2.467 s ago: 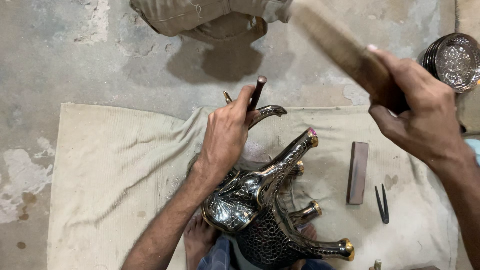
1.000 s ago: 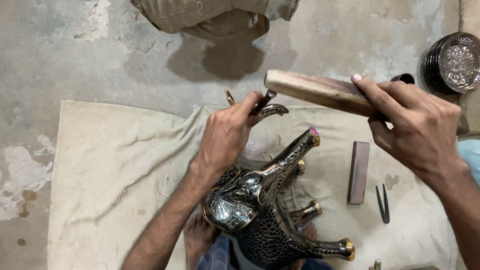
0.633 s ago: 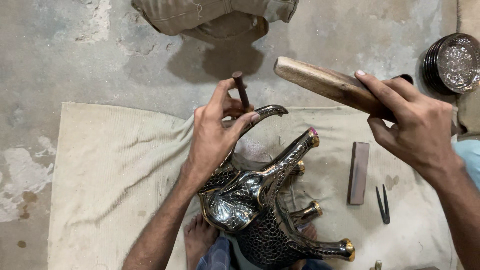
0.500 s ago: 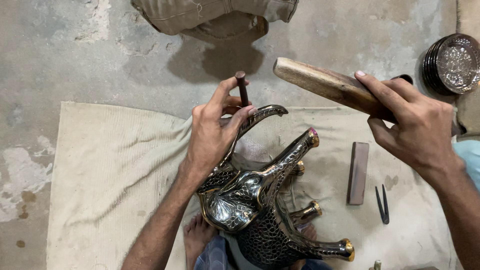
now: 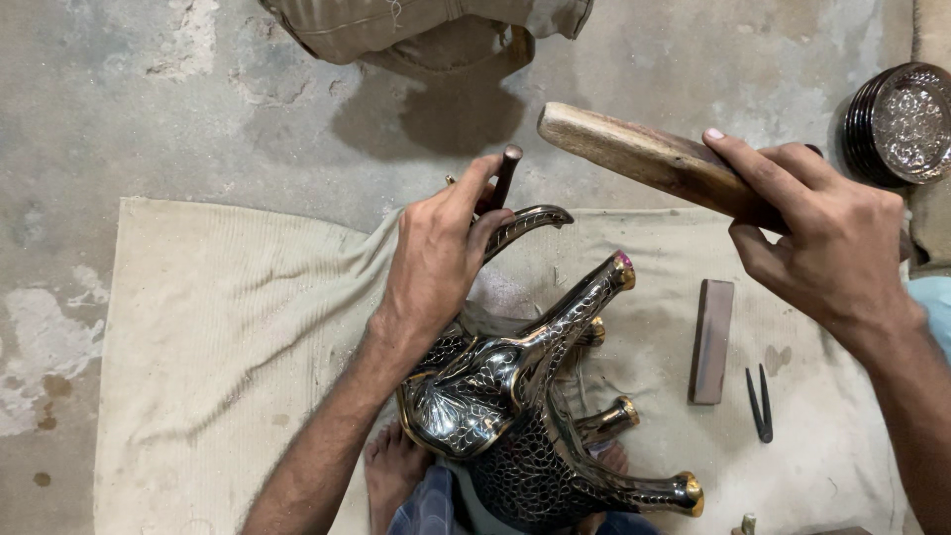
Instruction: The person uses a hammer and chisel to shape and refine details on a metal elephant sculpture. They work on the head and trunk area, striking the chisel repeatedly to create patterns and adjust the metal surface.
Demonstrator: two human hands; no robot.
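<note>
Concrete floor (image 5: 198,109), grey and patchy, carries all items. A beige cloth (image 5: 218,337) is spread over the floor and covers most of the lower view, creased near its upper edge.

Metal elephant figure (image 5: 515,416): lies tipped on the cloth at centre, legs pointing right and upward, each leg capped in gold. Surface is dark with fine silver engraving. The trunk (image 5: 530,220) curves up toward the top edge of the cloth. The person's bare feet sit beneath and beside the figure at the bottom edge.

Folded khaki garment (image 5: 426,30): on the floor at top centre, well apart from the cloth.

Wooden mallet (image 5: 644,159): held raised above the cloth, its blunt end pointing left toward the trunk. The right hand (image 5: 822,238) is closed around its handle, thumb along the top.

Left hand (image 5: 436,258): rests over the head of the figure, fingers pinched on a short dark punch (image 5: 506,173) standing just beside the trunk. Whether its tip touches the trunk is unclear, as the fingers cover it.

Round engraved plate (image 5: 897,124): at the right edge, off the cloth.

Oblong sharpening stone (image 5: 711,340): flat on the cloth, right of the figure.

Small black tweezers (image 5: 759,401): just beside the stone.
</note>
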